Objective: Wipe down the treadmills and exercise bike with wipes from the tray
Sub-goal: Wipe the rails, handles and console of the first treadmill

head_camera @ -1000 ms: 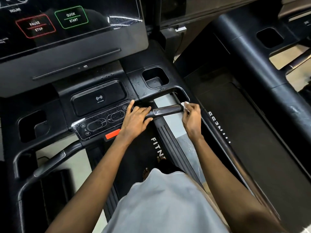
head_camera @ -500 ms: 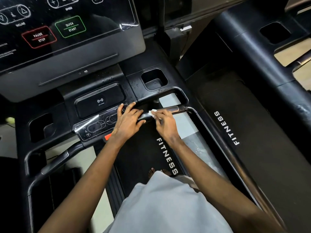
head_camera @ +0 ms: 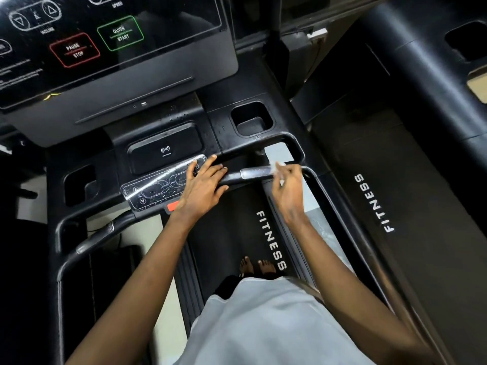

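Treadmill one (head_camera: 218, 101) lies under us; we stand barefoot on its belt (head_camera: 229, 233), and a second treadmill (head_camera: 421, 196) sits just beside it on our right. Across the front runs the handlebar (head_camera: 257, 172). Our left hand (head_camera: 204, 185) rests flat, fingers straight, over keypad (head_camera: 152, 191) and bar. Our right hand (head_camera: 288, 192) pinches the white wipe (head_camera: 279, 164) at the bar's silver section.

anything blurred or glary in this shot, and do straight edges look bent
Head view: the right hand and the wipe it pinches are smeared by motion, the left hand on the handlebar is sharp; head view: reflections wash the console screen and a glare streak crosses the button panel; head view: the wide lens bows the side rail near the frame edges.
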`<state>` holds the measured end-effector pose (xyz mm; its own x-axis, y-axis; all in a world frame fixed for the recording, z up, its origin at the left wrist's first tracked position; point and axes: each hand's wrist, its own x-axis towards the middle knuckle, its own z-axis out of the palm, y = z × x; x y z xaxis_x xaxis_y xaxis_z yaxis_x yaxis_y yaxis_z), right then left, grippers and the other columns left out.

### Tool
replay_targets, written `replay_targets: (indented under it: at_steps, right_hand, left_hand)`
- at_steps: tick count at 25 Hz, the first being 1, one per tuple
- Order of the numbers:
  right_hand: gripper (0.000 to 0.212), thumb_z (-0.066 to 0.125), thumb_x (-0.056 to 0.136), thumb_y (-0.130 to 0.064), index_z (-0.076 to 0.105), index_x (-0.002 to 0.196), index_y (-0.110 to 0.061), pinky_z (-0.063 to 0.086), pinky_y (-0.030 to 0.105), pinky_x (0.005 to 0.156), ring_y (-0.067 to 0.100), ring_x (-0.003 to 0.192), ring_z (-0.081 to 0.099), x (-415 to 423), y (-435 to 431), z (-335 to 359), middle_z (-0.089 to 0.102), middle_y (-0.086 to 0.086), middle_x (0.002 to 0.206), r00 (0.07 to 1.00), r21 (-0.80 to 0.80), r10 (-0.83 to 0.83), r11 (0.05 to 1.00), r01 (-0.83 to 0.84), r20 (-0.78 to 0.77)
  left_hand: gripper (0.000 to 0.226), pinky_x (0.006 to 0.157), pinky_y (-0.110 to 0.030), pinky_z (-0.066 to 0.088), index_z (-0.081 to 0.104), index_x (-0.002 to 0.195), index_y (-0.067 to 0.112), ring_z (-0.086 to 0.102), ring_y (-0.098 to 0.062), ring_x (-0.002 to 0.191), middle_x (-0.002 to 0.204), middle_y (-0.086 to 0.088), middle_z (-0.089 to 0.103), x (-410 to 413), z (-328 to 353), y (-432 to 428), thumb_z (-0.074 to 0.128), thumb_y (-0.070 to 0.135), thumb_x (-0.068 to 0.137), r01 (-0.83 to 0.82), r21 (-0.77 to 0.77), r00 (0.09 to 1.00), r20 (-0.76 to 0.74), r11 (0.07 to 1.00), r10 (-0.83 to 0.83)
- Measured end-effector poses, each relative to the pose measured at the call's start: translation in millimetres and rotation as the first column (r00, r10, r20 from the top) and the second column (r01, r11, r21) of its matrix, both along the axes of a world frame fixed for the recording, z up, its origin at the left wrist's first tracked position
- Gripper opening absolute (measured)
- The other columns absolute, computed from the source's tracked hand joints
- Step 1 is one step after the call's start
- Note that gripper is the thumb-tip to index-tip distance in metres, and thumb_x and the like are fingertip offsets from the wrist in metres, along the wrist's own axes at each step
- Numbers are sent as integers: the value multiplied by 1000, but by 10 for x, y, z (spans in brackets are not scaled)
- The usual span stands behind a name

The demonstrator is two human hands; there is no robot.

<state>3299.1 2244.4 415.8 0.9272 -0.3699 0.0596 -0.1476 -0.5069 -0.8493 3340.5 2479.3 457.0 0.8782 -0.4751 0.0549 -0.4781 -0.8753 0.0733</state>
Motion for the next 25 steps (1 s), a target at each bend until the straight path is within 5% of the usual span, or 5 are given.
replay_targets:
  at_steps: [5,14,17,22,25]
  right_hand:
    - [29,64,93,-8,72,121,-12,46,29,103,21,108,62,29,309,3,67,5,111,972,-18,213,977,-212,104]
    - [29,54,99,-11,67,124,-5,49,20,97,13,100,60,96,-553,-122,56,5,115,991,-97,-135,986,137,22]
    - [18,60,95,-8,66,113,-8,47,10,89,4,89,58,12,-241,-185,58,3,108,954,118,-297,950,290,46]
    - [11,63,92,3,60,100,-5,58,22,61,14,72,63,252,113,-238,64,10,92,708,748,-514,176,640,-485]
    - [20,45,98,8,51,88,-9,52,14,52,9,77,57,308,74,-250,55,5,90,751,797,-384,61,601,-537]
  left_hand:
    - [53,121,-50,11,56,141,10,26,-23,151,152,-7,48,-69,-18,46,67,30,94,5,19,1000,20,1000,-5]
    - [48,121,-50,10,62,135,10,33,-23,147,130,-6,64,-26,-58,7,67,36,94,-22,-34,999,35,999,24]
    - [49,120,-51,13,61,135,11,34,-24,146,130,-5,64,-18,-41,21,66,37,95,-6,11,1000,29,1000,5]
    - [54,121,-51,12,52,144,13,25,-22,151,144,-4,54,-7,2,111,64,33,95,68,56,997,-24,996,-67]
    - [66,122,-50,12,41,152,15,18,-23,154,161,-6,35,-3,40,223,67,29,93,98,14,995,-34,995,-98]
